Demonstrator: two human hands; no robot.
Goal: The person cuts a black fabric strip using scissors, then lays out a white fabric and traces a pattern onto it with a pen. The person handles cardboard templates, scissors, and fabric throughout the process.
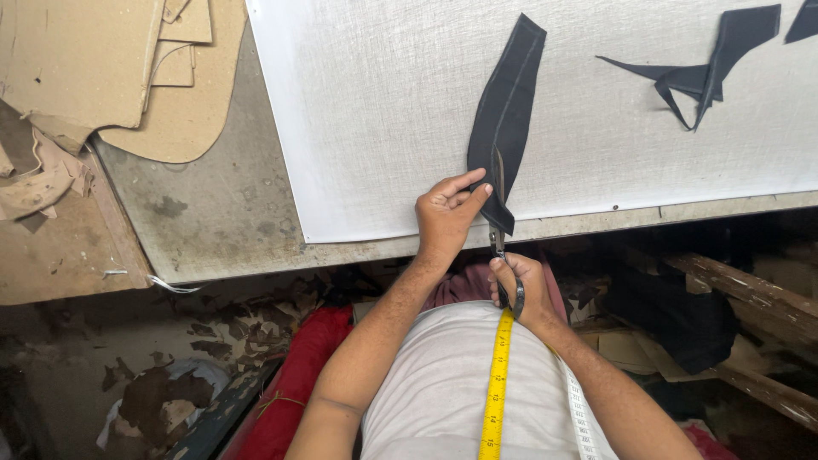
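- Head view: your left hand (446, 213) sits just below centre, thumb and fingers pinched on the lower end of a long dark fabric strip (505, 119).
- From that pinch the strip runs up toward 12 o'clock, lying flat on the white cloth sheet (383, 111) that covers the worktable (221, 221).
- Your right hand (521, 288) is just at 5 o'clock of the left one, fingers closed through the handles of a pair of scissors (501, 230).
- The scissor blades point up toward 12 o'clock and meet the strip at its lower end, right beside your left thumb; how far the blades are parted you cannot tell from here.
- A yellow tape measure (497, 383) hangs down your chest toward 6 o'clock, below the right hand.
- Dark fabric offcuts (703, 72) lie on the white sheet at 2 o'clock, well apart from both hands.
- Brown cardboard patterns (128, 68) are stacked at 10 o'clock, at the far left of the table.
- Dark scraps litter the floor (153, 358) at 8 o'clock.
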